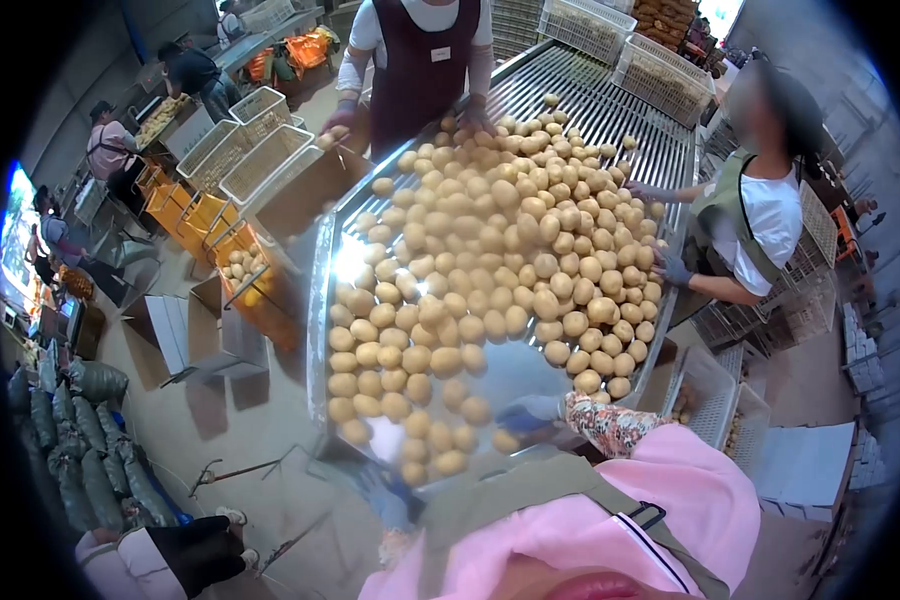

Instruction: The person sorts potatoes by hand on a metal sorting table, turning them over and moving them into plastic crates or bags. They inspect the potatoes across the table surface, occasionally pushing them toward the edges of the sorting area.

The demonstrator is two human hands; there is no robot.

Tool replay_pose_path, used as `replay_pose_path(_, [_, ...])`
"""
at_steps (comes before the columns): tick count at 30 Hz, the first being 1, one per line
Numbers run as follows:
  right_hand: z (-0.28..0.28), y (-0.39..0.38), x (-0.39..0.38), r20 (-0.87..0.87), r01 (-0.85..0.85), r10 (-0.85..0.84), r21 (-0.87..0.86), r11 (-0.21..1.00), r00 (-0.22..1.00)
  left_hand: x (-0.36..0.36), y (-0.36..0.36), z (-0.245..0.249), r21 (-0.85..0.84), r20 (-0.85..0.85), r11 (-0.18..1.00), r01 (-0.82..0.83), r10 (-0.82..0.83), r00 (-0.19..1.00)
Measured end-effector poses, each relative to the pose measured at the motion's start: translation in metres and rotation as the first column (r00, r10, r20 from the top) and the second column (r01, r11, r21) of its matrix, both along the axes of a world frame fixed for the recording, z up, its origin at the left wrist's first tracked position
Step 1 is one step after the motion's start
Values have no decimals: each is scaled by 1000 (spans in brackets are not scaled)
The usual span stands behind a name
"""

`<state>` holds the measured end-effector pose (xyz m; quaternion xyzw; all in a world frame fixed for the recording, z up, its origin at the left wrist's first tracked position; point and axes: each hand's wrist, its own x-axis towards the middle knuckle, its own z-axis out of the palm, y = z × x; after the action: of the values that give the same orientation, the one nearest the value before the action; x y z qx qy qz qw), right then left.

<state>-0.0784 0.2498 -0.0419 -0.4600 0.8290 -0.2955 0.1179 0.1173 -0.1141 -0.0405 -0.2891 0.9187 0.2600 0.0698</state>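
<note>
Many round, tan potatoes (570, 290) cover a metal sorting table (320, 330). My right hand (532, 412), in a grey-blue glove, reaches in over the near end of the table from a floral sleeve. Its fingers point left, stretched out beside a single potato (507, 441); no potato shows in its grasp. At the table's near left corner is my left hand (385, 497), gloved alike, close to the nearest potatoes. Blur hides how its fingers are bent. A hazy smear softens the middle of the view.
Across the table stands a co-worker in a dark apron (425, 70); another in a green apron (745, 215) reaches in from the right. White crates (270, 165), an orange bag of potatoes (260, 295) and an open carton (195, 325) stand left. More crates (705, 395) are right.
</note>
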Motion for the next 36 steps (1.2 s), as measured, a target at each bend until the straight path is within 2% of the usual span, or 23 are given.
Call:
replay_pose_path(1, [29,-17,-36,574,342,-223,-107,934,788,-1,-2,2,86,8,995,-55,54,998])
replay_pose_path(2, [104,-46,-57,354,163,-242,238,957,903,-4,-2,8,73,2,996,-60,60,998])
replay_pose_path(3, [163,-69,-71,129,54,-158,580,813,979,-9,-2,17,201,-81,979,-31,48,996])
replay_pose_path(4, [132,-75,-100,438,303,-383,244,921,813,-14,1,30,322,-162,947,11,43,986])
replay_pose_path(5, [100,-82,-125,752,608,-386,-25,793,534,-30,10,54,308,-107,950,-43,79,991])
replay_pose_path(6, [99,-93,-139,755,606,-374,-38,795,538,-45,27,84,295,-112,954,-44,81,990])
replay_pose_path(7, [99,-105,-152,333,628,-596,12,778,731,-58,45,117,469,-150,876,-109,201,968])
replay_pose_path(8, [100,-116,-161,-180,670,-654,39,741,734,-66,55,132,630,-167,762,-150,322,932])
replay_pose_path(9, [107,-124,-160,-176,669,-655,25,743,735,-73,55,124,827,-32,518,-217,430,902])
replay_pose_path(10, [120,-131,-149,-155,616,-599,283,735,786,-75,58,123,851,-47,498,-167,390,920])
replay_pose_path(11, [126,-136,-138,-115,521,-549,521,676,828,-72,55,102,578,-75,809,-104,180,981])
replay_pose_path(12, [108,-137,-130,-112,529,-557,512,677,823,-66,50,72,219,-15,975,34,-32,999])
replay_pose_path(13, [80,-135,-121,-155,546,-540,443,711,828,-62,48,53,76,-44,992,96,-93,995])
replay_pose_path(16, [55,-119,-86,-113,506,-493,187,842,863,-83,67,78,99,-210,993,-64,84,974])
replay_pose_path(18, [63,-106,-44,-193,346,-287,520,781,938,-97,56,52,56,-290,998,-3,19,957])
replay_pose_path(20, [28,-104,1,-111,325,-316,533,781,942,-125,54,42,-181,-382,981,68,-134,914])
replay_pose_path(23, [49,-101,45,-43,345,-375,499,795,926,-173,59,54,-164,-377,971,176,-226,898])
replay_pose_path(24, [62,-99,58,-52,385,-407,456,803,912,-183,68,72,46,-369,982,184,-155,916])
replay_pose_path(25, [44,-85,55,139,221,-355,562,797,925,-194,71,66,31,-189,977,211,-202,961])
replay_pose_path(28, [43,-70,51,31,183,-238,545,818,971,-195,86,52,-162,150,917,365,-343,927])
replay_pose_path(30, [42,-66,49,4,187,-219,505,843,976,-172,78,28,-136,176,887,441,-416,892])
replay_pose_path(32, [49,-66,44,25,150,-195,547,823,980,-149,82,37,-233,-30,833,502,-522,852])
replay_pose_path(36, [36,-69,54,51,261,-321,470,843,946,-106,78,52,-235,25,844,482,-490,871])
